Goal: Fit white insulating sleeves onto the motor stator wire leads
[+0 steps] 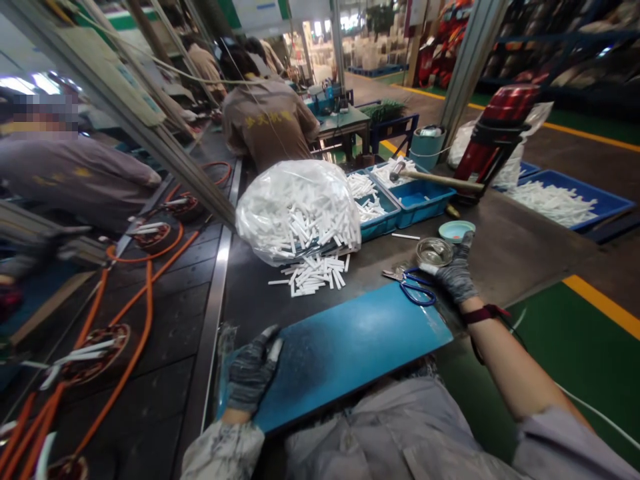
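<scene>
My left hand, in a grey knitted glove, rests on the left end of a blue mat with its fingers stretched out and nothing in them. On the far side of the mat, my right hand, gloved too, reaches beside a glass bowl and a pale green dish. Its fingers are apart, and I see nothing held. Blue-handled scissors lie at the mat's far right corner. A loose pile of short white tubes lies beyond the mat.
A clear bag full of white tubes stands behind the pile. Blue bins holding tubes stand further right, a hammer across them. On the left, a conveyor carries copper coils with orange leads. Co-workers sit beyond.
</scene>
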Demonstrator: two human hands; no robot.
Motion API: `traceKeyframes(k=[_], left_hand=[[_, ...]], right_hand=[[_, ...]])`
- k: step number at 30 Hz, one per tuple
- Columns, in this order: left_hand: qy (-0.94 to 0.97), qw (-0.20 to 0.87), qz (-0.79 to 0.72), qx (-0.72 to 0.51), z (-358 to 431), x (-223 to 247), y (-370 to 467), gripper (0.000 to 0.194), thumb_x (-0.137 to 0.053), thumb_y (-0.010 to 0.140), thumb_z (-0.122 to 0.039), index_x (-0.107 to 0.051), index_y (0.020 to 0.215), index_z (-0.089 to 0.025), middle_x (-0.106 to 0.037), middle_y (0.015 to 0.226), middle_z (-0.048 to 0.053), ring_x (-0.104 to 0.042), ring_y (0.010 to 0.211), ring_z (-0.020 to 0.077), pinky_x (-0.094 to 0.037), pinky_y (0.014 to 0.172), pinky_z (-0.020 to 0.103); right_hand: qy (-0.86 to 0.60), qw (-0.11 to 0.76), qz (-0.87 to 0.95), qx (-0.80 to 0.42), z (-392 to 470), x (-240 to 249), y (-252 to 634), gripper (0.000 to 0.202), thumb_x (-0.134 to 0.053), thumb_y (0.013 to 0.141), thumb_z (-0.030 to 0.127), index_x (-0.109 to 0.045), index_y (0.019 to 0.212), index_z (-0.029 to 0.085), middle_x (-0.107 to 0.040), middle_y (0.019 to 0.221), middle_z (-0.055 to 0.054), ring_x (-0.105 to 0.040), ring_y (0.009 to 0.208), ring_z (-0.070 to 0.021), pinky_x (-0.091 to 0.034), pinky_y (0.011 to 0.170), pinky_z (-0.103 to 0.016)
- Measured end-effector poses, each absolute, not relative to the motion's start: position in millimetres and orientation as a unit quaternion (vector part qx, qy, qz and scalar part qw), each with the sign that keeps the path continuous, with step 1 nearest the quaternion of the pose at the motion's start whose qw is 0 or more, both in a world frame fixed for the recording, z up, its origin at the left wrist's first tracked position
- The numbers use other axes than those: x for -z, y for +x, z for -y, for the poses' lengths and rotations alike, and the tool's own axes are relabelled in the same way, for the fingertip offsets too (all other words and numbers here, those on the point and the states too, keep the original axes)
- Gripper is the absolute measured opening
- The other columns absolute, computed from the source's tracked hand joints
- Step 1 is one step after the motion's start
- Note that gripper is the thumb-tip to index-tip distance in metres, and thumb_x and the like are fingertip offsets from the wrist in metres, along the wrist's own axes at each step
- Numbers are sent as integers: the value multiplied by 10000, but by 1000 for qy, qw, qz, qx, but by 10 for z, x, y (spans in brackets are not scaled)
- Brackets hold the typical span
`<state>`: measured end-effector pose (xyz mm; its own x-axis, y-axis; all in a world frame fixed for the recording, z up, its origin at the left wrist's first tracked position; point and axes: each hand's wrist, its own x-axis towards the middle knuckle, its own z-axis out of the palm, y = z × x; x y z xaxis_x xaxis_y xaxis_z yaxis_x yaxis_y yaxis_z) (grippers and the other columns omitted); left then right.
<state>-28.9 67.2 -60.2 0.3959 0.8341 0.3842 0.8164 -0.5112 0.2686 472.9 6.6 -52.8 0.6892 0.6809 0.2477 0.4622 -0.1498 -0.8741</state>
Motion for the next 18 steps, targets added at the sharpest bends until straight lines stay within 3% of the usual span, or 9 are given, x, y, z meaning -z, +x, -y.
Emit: traceKeyframes(k=[6, 9, 12, 15, 18], left_hand=[[833, 23, -504, -228, -656, 582, -270, 369, -514, 954, -449, -745, 1129, -221, -812, 970, 42, -774, 821, 237, -372, 1189, 537], [827, 38, -512, -228, -653, 585, -261, 364, -517, 952, -436, -752, 1115, -211, -812, 965, 53, -775, 832, 242, -436, 1143, 497], [815, 64, -528, -229, -649, 610, -254, 352, -535, 941, -428, -758, 1104, -210, -810, 986, 65, -775, 860, 251, -539, 1020, 436], [804, 89, -542, -228, -639, 629, -246, 347, -537, 933, -423, -755, 1120, -227, -806, 1026, 59, -773, 878, 241, -593, 897, 386], [801, 100, -544, -232, -626, 632, -237, 353, -533, 934, -419, -751, 1129, -221, -802, 1050, 63, -772, 898, 238, -600, 881, 379]], right_hand=[[-703, 589, 382, -116, -88, 217, 4615, 1306, -891, 515, 482, -185, 1568, 168, -607, 1336, -212, -673, 1085, -338, -587, 919, -540], [-682, 586, 419, -126, -75, -30, 4481, 1335, -916, 498, 457, -175, 1575, 184, -660, 1244, -171, -692, 995, -320, -592, 911, -517], [-638, 592, 464, -162, -6, -328, 4236, 1433, -940, 520, 444, -47, 1618, 223, -662, 1262, -148, -680, 1088, -344, -547, 1014, -549], [-601, 583, 492, -239, 95, -635, 3948, 1450, -929, 590, 473, 65, 1634, 314, -624, 1365, -120, -662, 1169, -364, -555, 1016, -589], [-584, 554, 534, -258, 194, -924, 3694, 1460, -923, 599, 523, 102, 1629, 388, -612, 1407, -63, -643, 1221, -370, -529, 1053, -622]])
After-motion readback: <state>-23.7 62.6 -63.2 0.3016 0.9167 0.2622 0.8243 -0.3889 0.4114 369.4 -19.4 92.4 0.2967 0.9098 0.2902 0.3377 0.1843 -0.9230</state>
